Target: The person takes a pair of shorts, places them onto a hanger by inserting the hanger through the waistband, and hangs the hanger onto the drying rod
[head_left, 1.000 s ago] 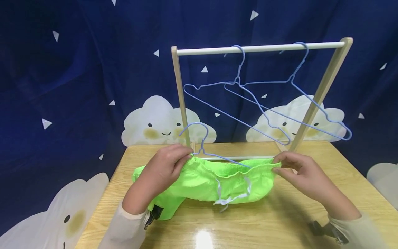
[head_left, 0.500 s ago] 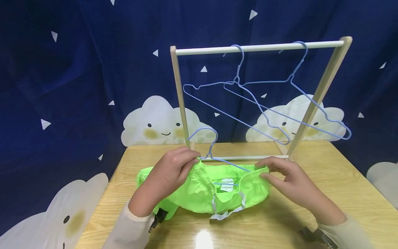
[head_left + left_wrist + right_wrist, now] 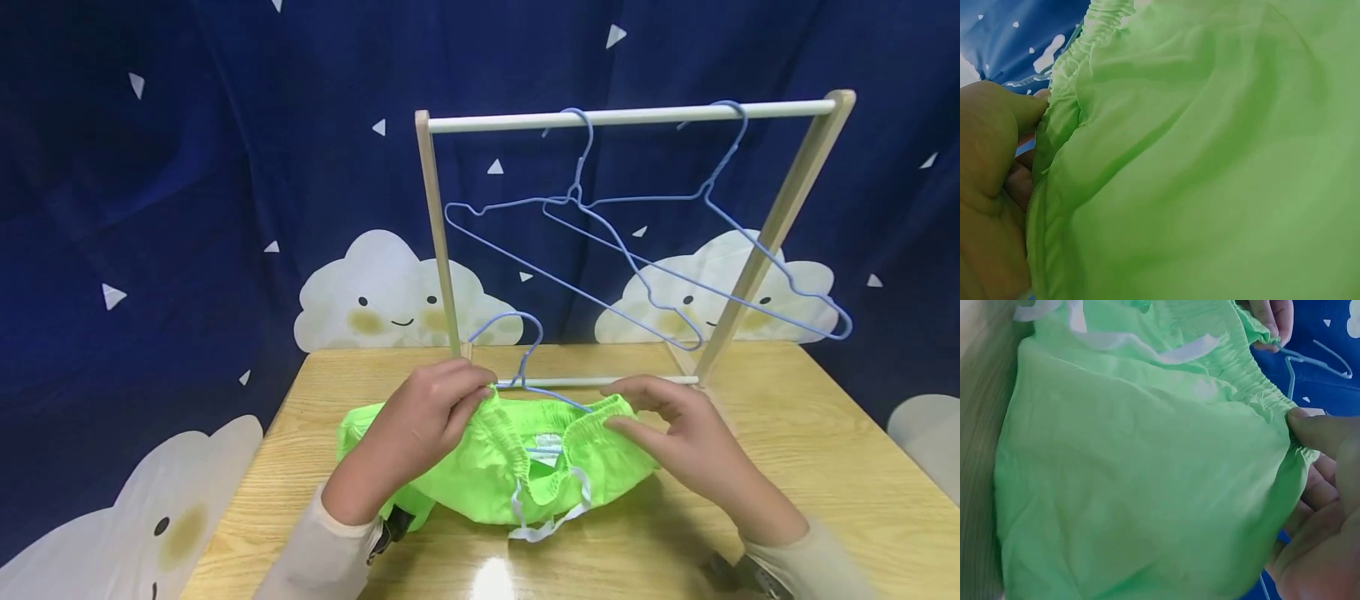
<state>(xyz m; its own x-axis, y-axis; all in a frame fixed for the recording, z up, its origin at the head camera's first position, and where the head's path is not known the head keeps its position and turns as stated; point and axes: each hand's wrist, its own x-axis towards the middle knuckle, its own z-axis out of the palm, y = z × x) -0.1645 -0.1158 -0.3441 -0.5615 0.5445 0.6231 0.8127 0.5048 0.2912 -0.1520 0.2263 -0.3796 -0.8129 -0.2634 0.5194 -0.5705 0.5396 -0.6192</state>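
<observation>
Bright green shorts with an elastic waistband and a white drawstring lie bunched above the table. A blue wire hanger sits inside the waist opening, its hook standing up out of it. My left hand pinches the waistband at the left, where the hanger's arm meets the fingers. My right hand pinches the waistband's right side between thumb and fingers, which the right wrist view shows at the thumb. A white label shows inside the waist. The shorts hide the hanger's lower part.
Behind the shorts stands a wooden rack with a white top rail. Two blue hangers hang from it, a left one and a right one. The wooden table extends to both sides, before a dark blue curtain.
My right hand has moved left and slightly down with the waistband, so the waist opening gapes and shows the label. The left hand, shorts and hanger hook have shifted a little right and down.
</observation>
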